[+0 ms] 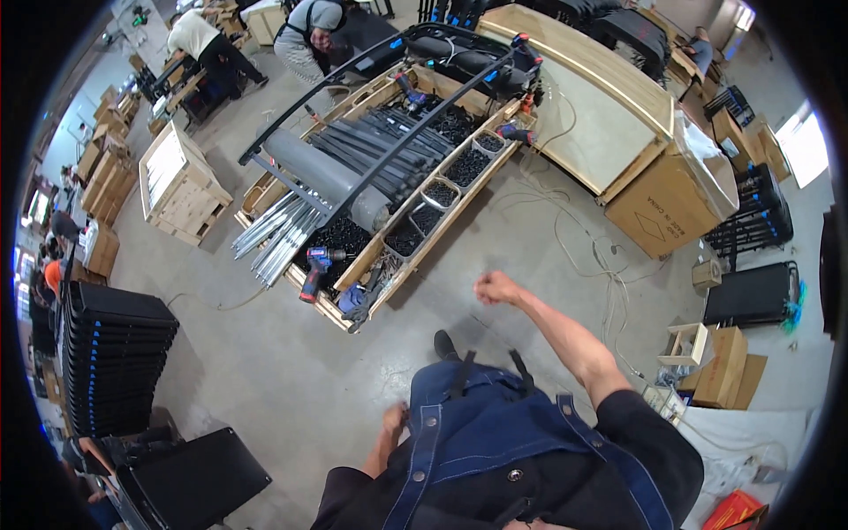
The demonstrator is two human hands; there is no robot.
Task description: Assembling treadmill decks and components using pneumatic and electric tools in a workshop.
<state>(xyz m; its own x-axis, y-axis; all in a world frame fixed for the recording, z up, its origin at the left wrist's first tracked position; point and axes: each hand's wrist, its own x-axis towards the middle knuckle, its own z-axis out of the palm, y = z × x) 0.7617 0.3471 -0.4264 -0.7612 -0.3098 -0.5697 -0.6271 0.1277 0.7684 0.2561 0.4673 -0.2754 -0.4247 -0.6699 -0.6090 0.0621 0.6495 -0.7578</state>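
My right hand (497,289) is out in front of me over the floor, its fingers curled in and nothing showing in them. My left hand (395,419) hangs low beside my blue apron (495,422), its fingers partly hidden. Ahead stands a wooden parts bench (439,231), touched by neither hand. On its near corner lies a cordless drill (318,268) beside a blue-and-grey tool (356,299). Silver tubes (281,231), dark tubes (375,148) and bins of small black parts (466,166) fill it. A black metal frame (415,132) lies across the top.
Another cordless drill (515,133) sits at the bench's right edge. Cables (609,256) trail over the floor on the right, near a large cardboard box (658,199). Stacked black panels (124,349) and a wooden crate (183,190) stand left. Other people (311,35) work behind the bench.
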